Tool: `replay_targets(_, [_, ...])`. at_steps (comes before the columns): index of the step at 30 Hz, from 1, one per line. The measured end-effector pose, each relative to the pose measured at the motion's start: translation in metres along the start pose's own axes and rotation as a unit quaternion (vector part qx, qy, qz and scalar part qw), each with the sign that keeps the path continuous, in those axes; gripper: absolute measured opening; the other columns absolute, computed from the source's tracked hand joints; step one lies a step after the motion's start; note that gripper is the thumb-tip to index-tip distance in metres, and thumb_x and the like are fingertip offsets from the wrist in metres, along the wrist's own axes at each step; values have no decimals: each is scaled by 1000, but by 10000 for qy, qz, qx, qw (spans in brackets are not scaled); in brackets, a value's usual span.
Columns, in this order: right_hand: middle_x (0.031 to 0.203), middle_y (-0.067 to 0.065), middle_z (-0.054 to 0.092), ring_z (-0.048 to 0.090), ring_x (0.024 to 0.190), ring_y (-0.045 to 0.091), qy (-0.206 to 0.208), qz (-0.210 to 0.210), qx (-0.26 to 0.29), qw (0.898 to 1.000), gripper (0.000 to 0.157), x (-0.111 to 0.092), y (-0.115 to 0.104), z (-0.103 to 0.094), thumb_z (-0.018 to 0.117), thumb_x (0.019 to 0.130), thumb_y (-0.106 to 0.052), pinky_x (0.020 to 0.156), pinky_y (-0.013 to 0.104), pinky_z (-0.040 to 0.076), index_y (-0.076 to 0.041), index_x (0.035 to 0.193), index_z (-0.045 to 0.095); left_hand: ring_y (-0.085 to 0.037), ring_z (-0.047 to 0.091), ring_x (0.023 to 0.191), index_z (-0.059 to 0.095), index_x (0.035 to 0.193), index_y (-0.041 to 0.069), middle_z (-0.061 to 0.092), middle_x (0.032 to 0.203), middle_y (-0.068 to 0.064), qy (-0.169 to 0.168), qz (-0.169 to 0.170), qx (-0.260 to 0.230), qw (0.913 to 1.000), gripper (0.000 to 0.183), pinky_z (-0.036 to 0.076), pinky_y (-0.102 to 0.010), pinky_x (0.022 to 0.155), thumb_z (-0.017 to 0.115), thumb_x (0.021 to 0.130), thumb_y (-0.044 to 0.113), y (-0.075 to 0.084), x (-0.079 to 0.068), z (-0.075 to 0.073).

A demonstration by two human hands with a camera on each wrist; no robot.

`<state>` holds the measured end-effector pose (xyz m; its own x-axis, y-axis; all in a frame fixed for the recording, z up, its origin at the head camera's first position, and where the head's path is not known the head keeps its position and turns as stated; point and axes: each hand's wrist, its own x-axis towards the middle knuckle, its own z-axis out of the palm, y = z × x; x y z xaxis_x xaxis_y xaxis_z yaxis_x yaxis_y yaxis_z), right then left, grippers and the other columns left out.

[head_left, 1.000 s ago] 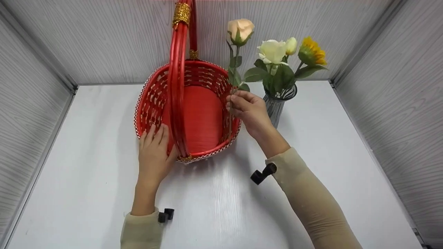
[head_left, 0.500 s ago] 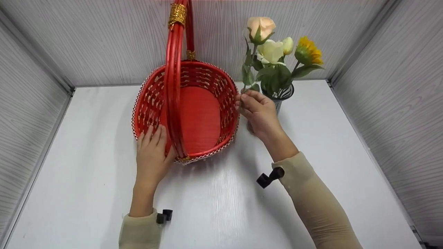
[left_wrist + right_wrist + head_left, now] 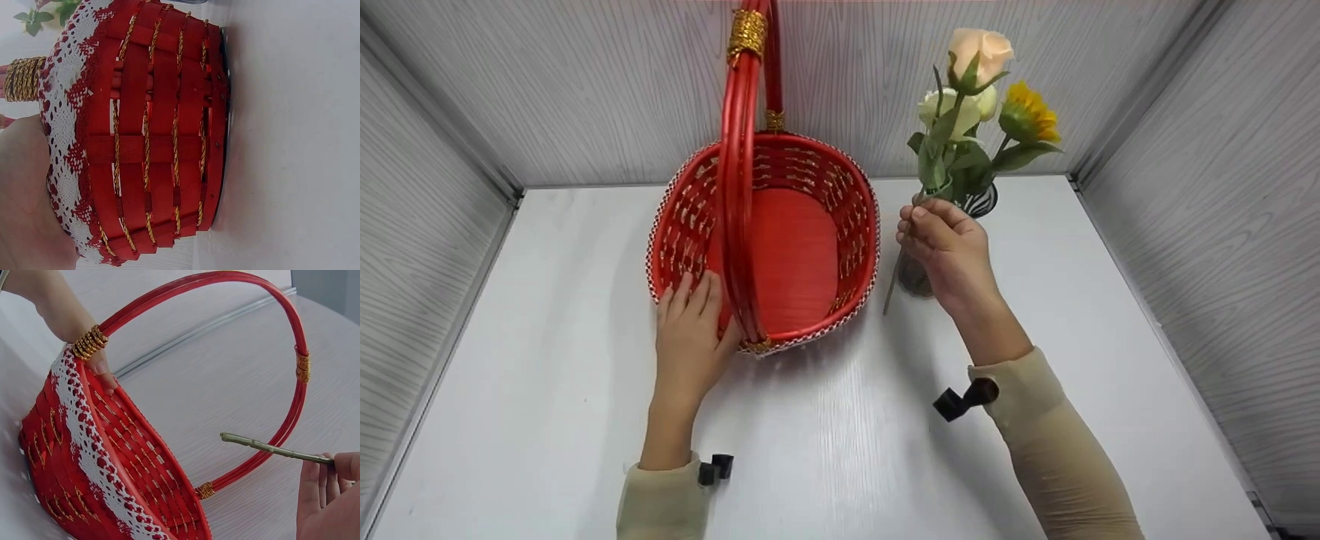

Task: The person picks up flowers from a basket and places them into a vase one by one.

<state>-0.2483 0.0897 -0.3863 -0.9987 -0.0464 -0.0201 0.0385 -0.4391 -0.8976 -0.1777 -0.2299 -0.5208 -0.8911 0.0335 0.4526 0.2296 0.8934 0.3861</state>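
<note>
My right hand [image 3: 952, 247] pinches the stem of a peach rose [image 3: 979, 60] between thumb and fingers. The bloom points up, and the bare stem end hangs below the hand, to the right of the red basket. In the right wrist view the cut end of the stem [image 3: 264, 447] juts out from the fingers. My left hand [image 3: 690, 337] holds the near left rim of the red woven basket [image 3: 799, 255], fingers reaching over to the inside next to the handle's foot. White-and-red lace trim [image 3: 64, 118] runs along the rim by the palm.
Right behind the right hand, a dark glass vase [image 3: 915, 276] holds a cream rose [image 3: 931, 111], a pale bud [image 3: 987, 102] and a sunflower [image 3: 1027, 112]. The basket's tall red handle [image 3: 739, 180] arches over it. Grey wood-grain panels [image 3: 840, 90] enclose the white table [image 3: 825, 442].
My right hand has carried the peach rose rightward, from over the basket's right rim to in front of the vase. The left hand stays at the basket, which shifted very slightly left in view.
</note>
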Motion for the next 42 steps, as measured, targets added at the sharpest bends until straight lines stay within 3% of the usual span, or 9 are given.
replay_targets(10, [93, 12, 71, 68, 82, 20, 272, -296, 485, 9980, 4, -2, -17, -14, 63, 95, -1, 80, 30, 59, -1, 99, 61, -40, 33, 145, 46, 146, -3, 50, 147, -22, 12, 11, -6, 10000, 63, 15, -57, 121, 54, 96, 34, 0, 0, 0])
replay_targets(18, [93, 11, 70, 67, 84, 20, 530, -646, 924, 9922, 10, 1, -29, -31, 64, 95, -1, 84, 32, 59, 1, 104, 60, -40, 32, 146, 44, 147, -2, 49, 148, -21, -107, -69, 25, 9999, 64, 13, -56, 122, 55, 96, 34, 1, 0, 0])
replay_targets(23, [94, 12, 70, 67, 86, 21, 761, -956, 1114, 9862, 13, 5, -37, -42, 65, 94, -3, 86, 32, 58, 3, 104, 59, -41, 34, 144, 46, 147, -2, 51, 146, -22, 28, 17, 10, 10000, 63, 16, -57, 121, 56, 95, 33, 2, 1, 1])
replay_targets(33, [94, 13, 71, 68, 88, 22, 1507, -1034, 1766, 9672, 11, 11, -49, -59, 66, 92, 0, 97, 37, 54, 2, 102, 62, -42, 35, 144, 45, 147, -2, 51, 146, -23, 29, 64, -28, 10000, 63, 16, -57, 121, 56, 96, 33, 3, 0, 1])
replay_targets(42, [95, 14, 69, 68, 91, 23, 1937, -1318, 1909, 9532, 16, 21, -57, -64, 66, 94, -6, 96, 34, 55, 3, 107, 62, -42, 35, 143, 45, 147, -3, 50, 146, -22, 18, 33, 2, 10000, 63, 16, -57, 121, 56, 95, 31, 3, 0, 0])
